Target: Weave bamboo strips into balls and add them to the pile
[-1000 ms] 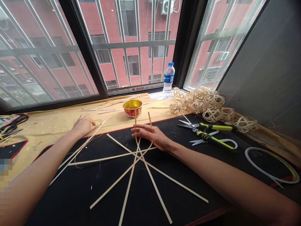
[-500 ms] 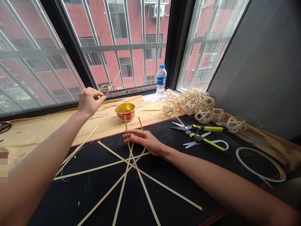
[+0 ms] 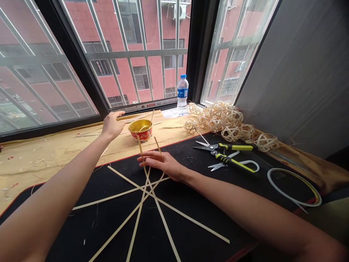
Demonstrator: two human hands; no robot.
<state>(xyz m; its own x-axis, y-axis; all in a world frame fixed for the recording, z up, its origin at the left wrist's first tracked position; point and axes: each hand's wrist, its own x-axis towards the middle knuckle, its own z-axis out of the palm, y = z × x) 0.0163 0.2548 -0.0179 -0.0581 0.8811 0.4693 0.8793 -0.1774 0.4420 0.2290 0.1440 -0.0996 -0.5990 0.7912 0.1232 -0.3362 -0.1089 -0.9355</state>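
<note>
Black mat [image 3: 231, 214] carries crossed bamboo strips [image 3: 147, 191], fanned like a star, their bent ends rising around the right hand [image 3: 163, 162], which lies open against them, seemingly to steady the crossing. Beyond the strips, the left hand [image 3: 113, 125] hangs open, empty, near a bowl [image 3: 140, 131].
</note>
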